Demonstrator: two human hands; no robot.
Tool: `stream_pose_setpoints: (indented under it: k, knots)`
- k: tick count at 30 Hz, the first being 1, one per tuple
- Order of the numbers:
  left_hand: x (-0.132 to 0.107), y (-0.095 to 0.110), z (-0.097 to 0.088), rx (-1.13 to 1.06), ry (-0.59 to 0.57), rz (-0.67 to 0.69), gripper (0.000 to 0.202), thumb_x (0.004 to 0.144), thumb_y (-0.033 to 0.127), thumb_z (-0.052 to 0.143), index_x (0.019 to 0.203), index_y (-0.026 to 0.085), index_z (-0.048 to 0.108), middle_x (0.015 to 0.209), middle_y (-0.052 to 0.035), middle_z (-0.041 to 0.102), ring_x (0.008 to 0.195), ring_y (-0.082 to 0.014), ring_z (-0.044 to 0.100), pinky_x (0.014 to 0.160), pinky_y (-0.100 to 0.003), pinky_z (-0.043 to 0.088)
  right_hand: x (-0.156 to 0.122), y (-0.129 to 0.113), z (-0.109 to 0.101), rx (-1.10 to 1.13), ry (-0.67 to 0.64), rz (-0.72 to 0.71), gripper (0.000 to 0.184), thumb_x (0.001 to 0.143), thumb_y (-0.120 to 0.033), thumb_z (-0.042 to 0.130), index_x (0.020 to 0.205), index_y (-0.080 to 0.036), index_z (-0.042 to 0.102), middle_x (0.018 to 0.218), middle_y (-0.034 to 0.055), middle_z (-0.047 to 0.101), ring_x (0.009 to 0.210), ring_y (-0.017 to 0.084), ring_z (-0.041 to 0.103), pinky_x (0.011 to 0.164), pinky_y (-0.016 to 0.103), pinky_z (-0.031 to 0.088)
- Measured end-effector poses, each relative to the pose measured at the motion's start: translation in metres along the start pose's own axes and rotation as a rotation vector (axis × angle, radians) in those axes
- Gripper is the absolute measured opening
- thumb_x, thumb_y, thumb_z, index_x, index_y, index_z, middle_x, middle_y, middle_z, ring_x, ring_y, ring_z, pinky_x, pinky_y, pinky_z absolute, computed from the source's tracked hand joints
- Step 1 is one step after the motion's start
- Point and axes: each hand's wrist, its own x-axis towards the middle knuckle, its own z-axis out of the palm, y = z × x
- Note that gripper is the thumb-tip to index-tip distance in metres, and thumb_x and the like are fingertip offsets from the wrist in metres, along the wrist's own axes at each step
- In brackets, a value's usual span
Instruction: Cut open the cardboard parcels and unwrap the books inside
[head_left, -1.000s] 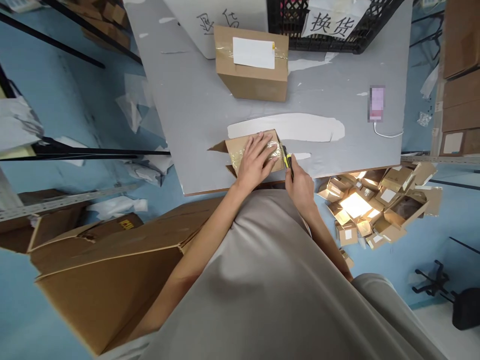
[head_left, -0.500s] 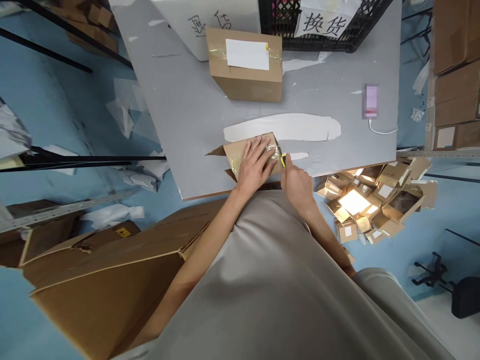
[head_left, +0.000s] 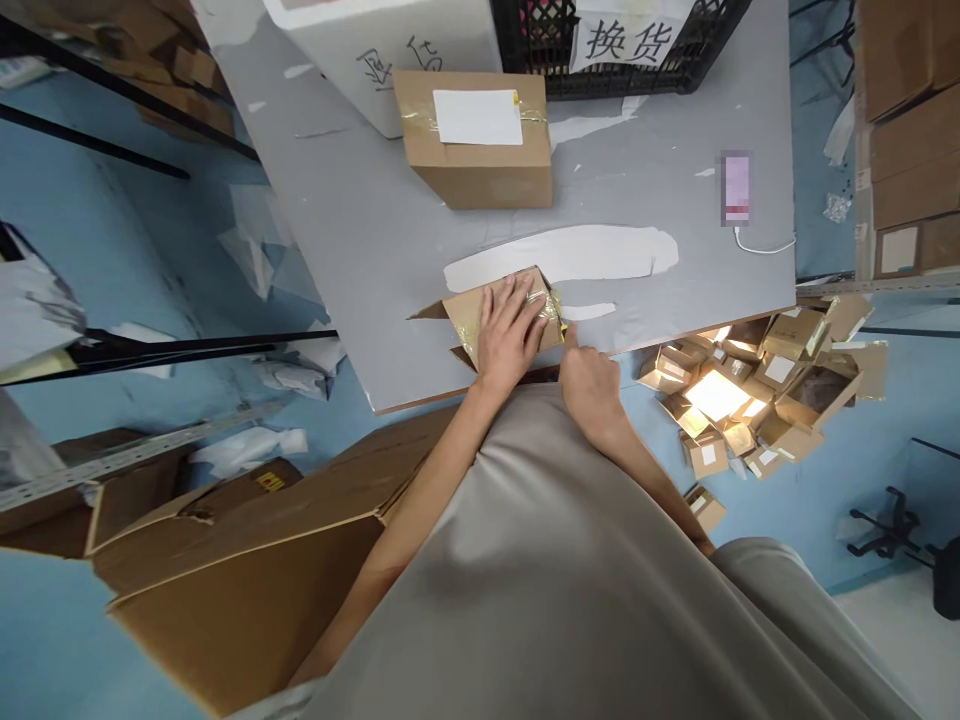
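Note:
A small cardboard box (head_left: 466, 312) with shiny clear tape lies near the front edge of the table, its left-end flaps standing open. My left hand (head_left: 507, 338) rests on top of it, fingers spread and pressing flat. At the box's right end, my right hand (head_left: 589, 388) is closed around a box cutter (head_left: 564, 331), with the index finger stretched along it. Only a bit of the cutter's yellow body shows; its blade is hidden against the taped edge.
A larger taped box (head_left: 480, 180) with a white label sits farther back, before a white bin (head_left: 442, 60) and a black crate (head_left: 637, 85). A phone (head_left: 736, 188) with a cable lies right. Cardboard boxes (head_left: 780, 370) pile on the floor; a big open carton (head_left: 247, 590) stands left.
My right hand and the cutter have shifted slightly toward me along the box's right end, and less of the cutter shows. My left hand stays on the box. The view has tilted a little.

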Motion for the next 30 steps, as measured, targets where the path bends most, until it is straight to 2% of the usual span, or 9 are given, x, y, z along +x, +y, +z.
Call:
stream_pose_setpoints:
  k: [2,6,10,15,19,22,25,30]
  knots:
    - [0.001,-0.001,-0.001,0.008,0.0,0.004,0.045,0.117,0.053,0.046,0.15,0.033,0.07,0.175,-0.0095,0.057,0.173,-0.0334,0.039,0.144,-0.072,0.017,-0.006,0.005,-0.004,0.036,0.014,0.013,0.072,0.11,-0.006,0.038,0.181,-0.012,0.031,0.119,0.0234,0.085,0.109,0.03,0.086,0.093,0.037,0.064]
    - [0.001,0.0,-0.004,-0.005,-0.011,-0.015,0.047,0.117,0.054,0.047,0.153,0.033,0.069,0.175,-0.0096,0.056,0.173,-0.0346,0.037,0.144,-0.073,0.015,-0.013,0.019,-0.014,0.113,0.067,0.057,0.065,0.118,-0.023,0.033,0.182,-0.014,0.03,0.122,0.0208,0.085,0.107,0.032,0.084,0.094,0.04,0.064]
    - [0.001,0.001,-0.004,-0.004,-0.031,-0.032,0.048,0.116,0.055,0.048,0.155,0.034,0.068,0.175,-0.0094,0.056,0.174,-0.0345,0.036,0.144,-0.073,0.014,-0.006,0.023,-0.016,0.128,0.046,0.001,0.064,0.119,-0.028,0.032,0.182,-0.016,0.03,0.122,0.0191,0.085,0.109,0.033,0.084,0.095,0.041,0.062]
    - [0.001,0.001,-0.004,0.034,-0.02,-0.017,0.049,0.118,0.055,0.044,0.154,0.034,0.068,0.174,-0.0099,0.058,0.173,-0.0344,0.038,0.143,-0.073,0.018,0.012,0.011,-0.009,0.095,0.015,-0.027,0.066,0.117,-0.022,0.034,0.183,-0.014,0.027,0.122,0.0215,0.085,0.109,0.031,0.084,0.096,0.038,0.062]
    - [0.001,0.0,-0.003,0.043,-0.016,-0.02,0.05,0.118,0.056,0.043,0.154,0.033,0.069,0.174,-0.0107,0.058,0.173,-0.0342,0.038,0.143,-0.073,0.018,0.019,-0.001,-0.008,0.072,0.04,-0.034,0.072,0.113,-0.012,0.036,0.184,-0.012,0.023,0.122,0.0245,0.084,0.11,0.031,0.085,0.096,0.039,0.063]
    - [0.002,0.0,-0.002,0.027,-0.015,-0.032,0.048,0.118,0.055,0.044,0.152,0.034,0.07,0.174,-0.0102,0.058,0.173,-0.0337,0.038,0.144,-0.072,0.016,0.014,-0.004,-0.012,0.053,0.031,-0.031,0.077,0.109,-0.005,0.035,0.185,-0.012,0.02,0.12,0.0248,0.084,0.111,0.031,0.085,0.093,0.038,0.065]
    - [0.002,0.0,-0.003,0.017,-0.026,-0.048,0.046,0.117,0.054,0.046,0.152,0.034,0.07,0.175,-0.0099,0.056,0.174,-0.0336,0.036,0.144,-0.072,0.014,0.004,0.001,-0.014,0.048,-0.028,-0.021,0.079,0.108,-0.002,0.036,0.184,-0.013,0.022,0.117,0.0242,0.084,0.111,0.031,0.086,0.092,0.039,0.066]
    - [0.0,0.001,-0.003,0.038,-0.037,-0.044,0.046,0.118,0.052,0.047,0.152,0.032,0.069,0.176,-0.0105,0.055,0.174,-0.033,0.034,0.144,-0.071,0.014,-0.005,0.012,-0.012,0.048,-0.029,-0.033,0.08,0.109,-0.004,0.042,0.185,-0.017,0.022,0.116,0.0227,0.084,0.108,0.032,0.086,0.092,0.039,0.066]
